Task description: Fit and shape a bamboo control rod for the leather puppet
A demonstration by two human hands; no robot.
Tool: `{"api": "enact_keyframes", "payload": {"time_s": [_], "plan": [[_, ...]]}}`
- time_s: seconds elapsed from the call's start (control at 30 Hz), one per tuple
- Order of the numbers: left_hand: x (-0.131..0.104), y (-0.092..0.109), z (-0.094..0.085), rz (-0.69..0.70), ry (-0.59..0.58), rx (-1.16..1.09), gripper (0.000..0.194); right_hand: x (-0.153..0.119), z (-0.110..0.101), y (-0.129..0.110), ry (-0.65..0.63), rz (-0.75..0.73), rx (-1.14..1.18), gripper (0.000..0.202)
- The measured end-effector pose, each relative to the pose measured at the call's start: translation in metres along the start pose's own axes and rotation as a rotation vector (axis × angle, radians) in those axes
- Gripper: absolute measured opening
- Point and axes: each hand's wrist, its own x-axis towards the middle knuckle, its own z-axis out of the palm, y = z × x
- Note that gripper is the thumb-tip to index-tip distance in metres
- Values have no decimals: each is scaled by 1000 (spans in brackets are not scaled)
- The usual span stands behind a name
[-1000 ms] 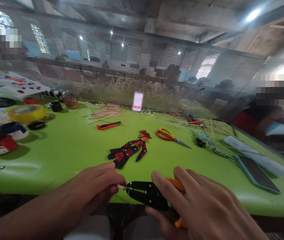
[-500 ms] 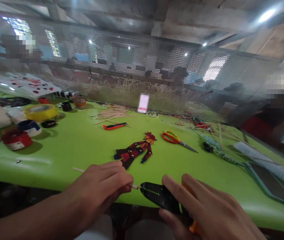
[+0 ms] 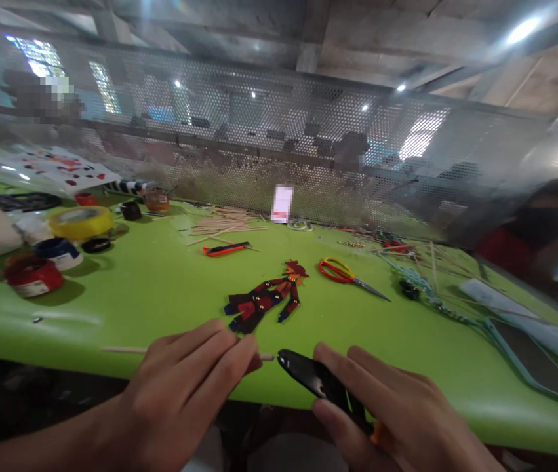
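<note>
My left hand [image 3: 195, 387] is closed around a thin wooden stick [image 3: 124, 350], whose short end sticks out past the fingertips. Wrapped in my right hand [image 3: 397, 406] is a pair of black wire strippers [image 3: 308, 373] with orange on the handles. Their jaw tip meets or nearly meets the stick's end; something tiny there is too small to make out. Just beyond my left hand lies a jointed paper puppet [image 3: 269, 298] in dark red and black with gold fasteners. Scissors [image 3: 352, 278] with red and yellow handles rest to its right.
A red-and-black cutter [image 3: 226, 249] and a pile of sticks [image 3: 229, 221] lie farther back. Paint jars [image 3: 33, 275] and yellow tape [image 3: 82, 221] stand at left. At right are a phone [image 3: 537, 360] and a white roll [image 3: 524, 321]. A mesh screen [image 3: 259, 131] borders the table; a person sits far right.
The stick has turned closer to level, and more of its left end shows. The wire strippers have rolled, so their toothed jaws face me less. Both hands keep their hold.
</note>
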Motion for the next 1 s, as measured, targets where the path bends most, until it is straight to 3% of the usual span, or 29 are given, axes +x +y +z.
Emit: {"api": "enact_keyframes", "payload": {"time_s": [0.13,0.37,0.5,0.7,1.0], "plan": [[-4,-1,0,42,-14,62,27,-3,5,-1,13,24,25,44],[-5,-1,6,-75,-12,-11,24,7,0,2,-11,53,-10,48],[1,-2,1,-132,-113,-98,26,10,-11,6,2,-16,-148,49],[2,-7,1,-128,-120,-208,29,8,-18,7,46,-118,-407,46],[5,-7,-2,-77,-189,-229,31,13,-18,3,38,-149,-514,45]]}}
